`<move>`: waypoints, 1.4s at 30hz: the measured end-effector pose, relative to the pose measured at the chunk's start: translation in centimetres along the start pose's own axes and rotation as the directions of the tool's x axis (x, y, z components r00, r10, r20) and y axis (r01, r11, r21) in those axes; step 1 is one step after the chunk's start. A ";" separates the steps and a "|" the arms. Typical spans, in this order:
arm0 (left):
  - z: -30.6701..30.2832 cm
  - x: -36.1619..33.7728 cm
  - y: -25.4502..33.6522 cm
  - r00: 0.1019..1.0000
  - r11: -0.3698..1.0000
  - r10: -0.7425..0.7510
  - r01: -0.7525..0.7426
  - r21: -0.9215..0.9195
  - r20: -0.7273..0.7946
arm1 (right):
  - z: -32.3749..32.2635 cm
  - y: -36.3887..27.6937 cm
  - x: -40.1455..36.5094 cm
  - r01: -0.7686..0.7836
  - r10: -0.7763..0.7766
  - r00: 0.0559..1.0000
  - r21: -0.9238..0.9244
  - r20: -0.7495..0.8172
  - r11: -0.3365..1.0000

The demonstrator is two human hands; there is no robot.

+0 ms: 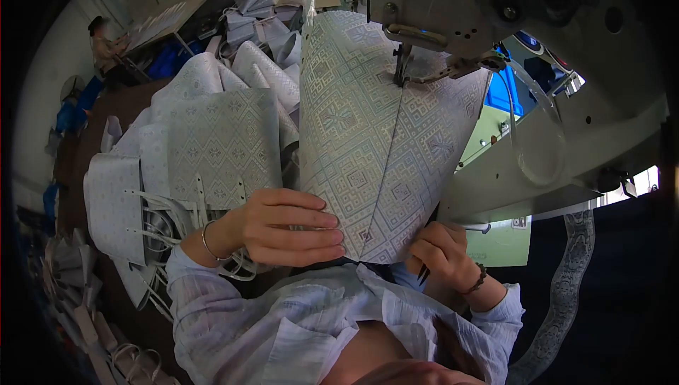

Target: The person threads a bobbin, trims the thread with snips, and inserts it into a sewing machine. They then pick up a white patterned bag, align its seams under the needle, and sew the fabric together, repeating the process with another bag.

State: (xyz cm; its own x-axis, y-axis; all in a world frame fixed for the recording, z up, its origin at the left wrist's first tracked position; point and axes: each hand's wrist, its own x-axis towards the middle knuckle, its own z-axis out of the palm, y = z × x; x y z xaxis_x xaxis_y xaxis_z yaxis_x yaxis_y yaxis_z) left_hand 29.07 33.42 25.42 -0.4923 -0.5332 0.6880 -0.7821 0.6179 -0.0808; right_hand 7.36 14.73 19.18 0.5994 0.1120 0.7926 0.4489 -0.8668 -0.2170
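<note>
A silvery panel with a woven geometric pattern point(346, 137) stands upright in front of me, a seam line running down it. Its top lies under the presser foot point(402, 67) of a sewing machine point(488, 3). My left hand point(293, 228) holds the panel's lower left edge, fingers stretched across its face and thumb hidden. At the lower right edge, my right hand point(442, 254) is closed, its curled fingers close against the panel. Dark points like those of thread snips point(424, 273) stick out below these fingers; the rest is hidden.
Left of the panel lies a pile of similar patterned pieces point(223, 130) with white straps point(166, 219). The machine's pale arm point(537, 173) juts in from the right, above a green surface point(502, 247). A patterned strip point(569, 279) hangs at right. Another person point(106, 49) is far back left.
</note>
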 end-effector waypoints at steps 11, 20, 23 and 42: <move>-0.3 1.2 -1.7 1.000 1.000 0.005 -0.004 0.023 -0.023 | -1.0 0.5 1.6 0.009 -0.010 1.000 -0.075 -0.015 0.997; -0.6 1.9 -3.1 1.000 0.999 -0.013 0.013 0.042 -0.005 | -1.6 1.0 2.6 -0.030 0.025 0.999 -0.163 -0.032 0.986; -0.6 2.1 -3.8 1.000 1.000 0.005 -0.005 0.026 -0.016 | -1.8 1.4 2.9 -0.029 0.023 0.998 -0.133 -0.051 0.991; -0.9 4.0 -6.8 1.000 0.997 0.006 -0.004 0.083 -0.027 | -2.7 3.2 4.8 -0.127 0.120 0.992 -0.219 -0.046 0.967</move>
State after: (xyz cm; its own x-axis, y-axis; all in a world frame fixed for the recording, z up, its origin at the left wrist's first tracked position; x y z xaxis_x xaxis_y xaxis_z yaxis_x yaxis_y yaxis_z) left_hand 32.78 27.57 29.34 -0.4867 -0.5135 0.7068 -0.8092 0.5698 -0.1432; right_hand 9.85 11.16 23.84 0.6180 -0.0149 0.7861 0.2128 -0.9593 -0.1854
